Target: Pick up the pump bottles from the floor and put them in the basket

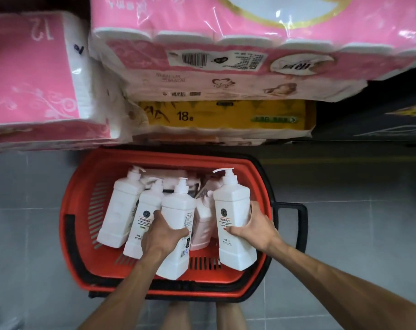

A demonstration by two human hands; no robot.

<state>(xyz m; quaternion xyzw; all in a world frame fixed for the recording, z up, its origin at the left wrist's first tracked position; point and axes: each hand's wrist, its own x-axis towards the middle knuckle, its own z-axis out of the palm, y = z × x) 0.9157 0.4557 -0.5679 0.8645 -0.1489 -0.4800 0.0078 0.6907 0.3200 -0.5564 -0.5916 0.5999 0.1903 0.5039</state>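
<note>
A red plastic basket [78, 198] with a black rim and handle stands on the grey tiled floor. Inside it lie several white pump bottles, among them one at the left [119, 210] and one beside it [145, 217]. My left hand [161, 236] grips a white pump bottle [178, 220] around its middle, over the basket's centre. My right hand [254, 225] holds another white pump bottle [233, 217] upright at the basket's right side. A smaller pale bottle [203, 225] lies between the two held ones.
Stacked packs of pink toilet paper [202, 44] and a yellow pack [226, 115] overhang the basket's far side. More pink packs [31, 75] sit at the left. My legs [178, 315] stand just before the basket. Grey floor tiles [357, 210] spread to the right.
</note>
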